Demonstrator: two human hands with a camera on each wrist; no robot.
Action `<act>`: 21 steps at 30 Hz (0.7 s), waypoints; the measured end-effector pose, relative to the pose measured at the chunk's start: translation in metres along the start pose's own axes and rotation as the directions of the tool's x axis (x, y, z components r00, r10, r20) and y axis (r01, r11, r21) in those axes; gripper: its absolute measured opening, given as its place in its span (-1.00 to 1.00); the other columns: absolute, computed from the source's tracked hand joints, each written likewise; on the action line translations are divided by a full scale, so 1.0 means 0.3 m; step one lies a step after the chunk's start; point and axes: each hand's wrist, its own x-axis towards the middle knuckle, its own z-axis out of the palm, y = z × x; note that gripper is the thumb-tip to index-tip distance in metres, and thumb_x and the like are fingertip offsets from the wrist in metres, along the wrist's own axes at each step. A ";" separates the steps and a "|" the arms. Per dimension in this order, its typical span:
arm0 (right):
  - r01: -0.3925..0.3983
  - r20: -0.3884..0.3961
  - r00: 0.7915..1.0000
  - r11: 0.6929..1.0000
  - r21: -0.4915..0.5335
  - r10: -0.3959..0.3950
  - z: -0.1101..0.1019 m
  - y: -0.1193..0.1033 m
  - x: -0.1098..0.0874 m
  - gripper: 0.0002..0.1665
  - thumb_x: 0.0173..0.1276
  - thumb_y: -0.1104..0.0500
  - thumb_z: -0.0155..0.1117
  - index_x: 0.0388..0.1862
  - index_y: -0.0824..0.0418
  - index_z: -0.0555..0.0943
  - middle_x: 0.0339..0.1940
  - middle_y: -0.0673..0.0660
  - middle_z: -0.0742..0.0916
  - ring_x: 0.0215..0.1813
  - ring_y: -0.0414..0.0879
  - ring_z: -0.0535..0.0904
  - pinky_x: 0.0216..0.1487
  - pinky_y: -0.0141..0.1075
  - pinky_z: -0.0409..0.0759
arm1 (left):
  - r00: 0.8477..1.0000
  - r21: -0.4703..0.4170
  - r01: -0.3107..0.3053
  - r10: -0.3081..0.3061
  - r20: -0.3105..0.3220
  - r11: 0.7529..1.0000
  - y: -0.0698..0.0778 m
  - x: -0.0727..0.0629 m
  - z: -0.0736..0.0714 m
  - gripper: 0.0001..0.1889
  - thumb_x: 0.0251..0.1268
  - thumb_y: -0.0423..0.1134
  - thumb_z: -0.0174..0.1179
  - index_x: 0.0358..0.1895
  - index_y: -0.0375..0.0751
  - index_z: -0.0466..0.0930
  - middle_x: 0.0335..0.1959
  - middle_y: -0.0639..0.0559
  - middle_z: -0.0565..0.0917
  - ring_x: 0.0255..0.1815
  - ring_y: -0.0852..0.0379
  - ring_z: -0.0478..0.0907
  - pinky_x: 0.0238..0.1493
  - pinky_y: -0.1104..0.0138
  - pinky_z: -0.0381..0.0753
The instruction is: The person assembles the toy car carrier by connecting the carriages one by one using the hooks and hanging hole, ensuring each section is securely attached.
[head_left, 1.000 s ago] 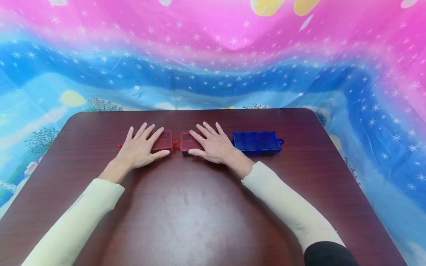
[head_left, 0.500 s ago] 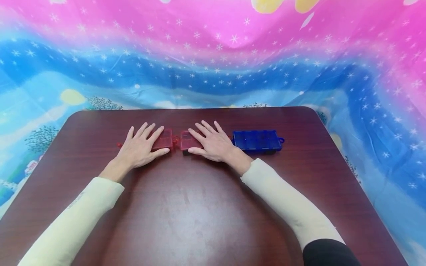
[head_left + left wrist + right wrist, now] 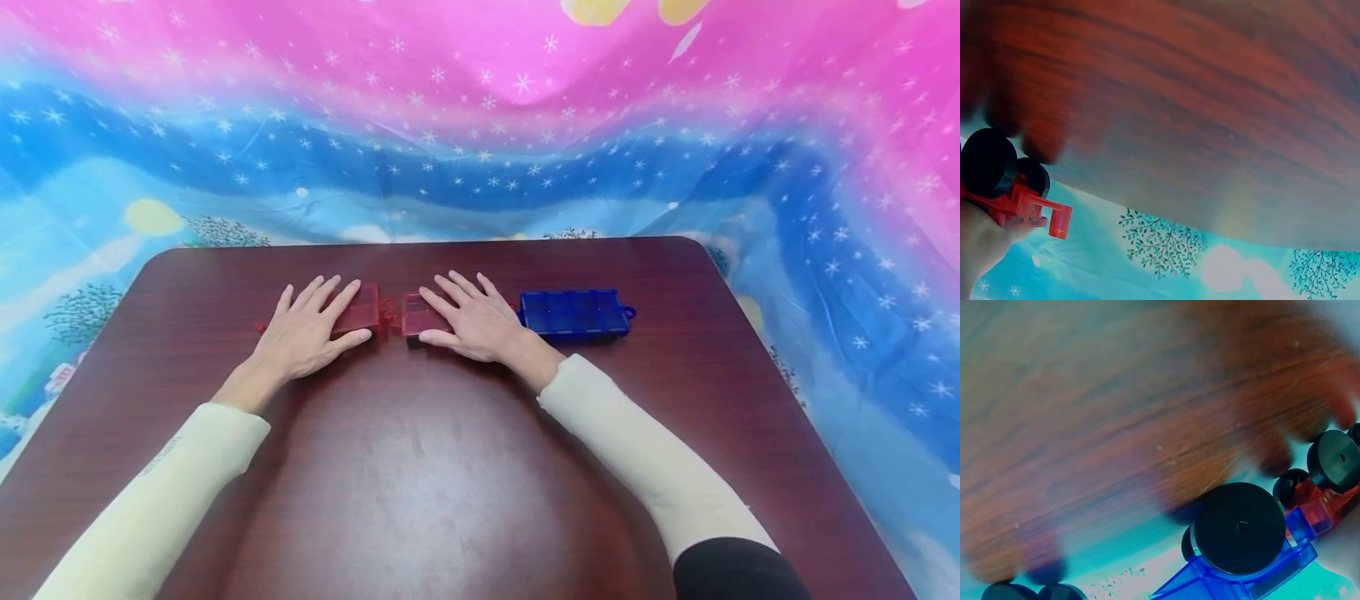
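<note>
Three see-through toy wagons stand in a row near the far side of the table. My left hand rests with spread, fairly straight fingers over the left red wagon. My right hand lies likewise over the middle red wagon and covers most of it. At its right end stands the blue wagon, touched by neither hand. The left wrist view shows black wheels and a red coupling hook. Seen from the right wrist, a blue coupling meets the red wagon's end.
The dark brown tabletop extends around the wagons to a rounded far edge. Behind it hangs a pink and blue snowflake-patterned cloth. A blue loop sticks out from the blue wagon's right end.
The head view has shifted slightly. The left red wagon's right end now appears a little higher and farther from the middle wagon. Both hands keep about the same pose.
</note>
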 end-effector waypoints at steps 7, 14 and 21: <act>-0.008 0.004 1.000 1.000 0.008 0.008 0.001 -0.001 0.005 0.01 0.41 -0.62 -0.45 0.70 -0.20 -0.09 0.70 0.01 0.06 0.69 -0.02 -0.22 0.60 0.08 -0.28 | 1.000 -0.010 -0.016 0.016 -0.017 1.000 0.000 -0.006 0.000 -0.06 0.35 0.44 0.03 0.65 0.04 0.03 0.59 -0.26 0.13 0.61 -0.29 -0.06 0.49 -0.30 -0.21; -0.023 -0.003 1.000 1.000 0.007 0.023 0.001 0.006 0.010 0.01 0.41 -0.62 -0.42 0.70 -0.20 -0.09 0.70 0.00 0.05 0.69 -0.02 -0.22 0.60 0.08 -0.28 | 0.999 -0.009 -0.029 0.029 -0.023 1.000 0.006 -0.008 -0.001 -0.06 0.35 0.43 0.06 0.65 0.03 0.06 0.58 -0.26 0.15 0.60 -0.29 -0.04 0.48 -0.31 -0.20; -0.023 0.003 1.000 1.000 0.005 0.023 0.004 0.011 0.014 0.01 0.42 -0.61 -0.42 0.70 -0.20 -0.10 0.70 0.00 0.05 0.69 -0.02 -0.21 0.59 0.09 -0.26 | 1.000 -0.006 -0.027 0.027 -0.016 1.000 0.005 -0.017 -0.003 -0.06 0.34 0.43 0.05 0.64 0.02 0.06 0.58 -0.26 0.14 0.60 -0.29 -0.02 0.48 -0.31 -0.19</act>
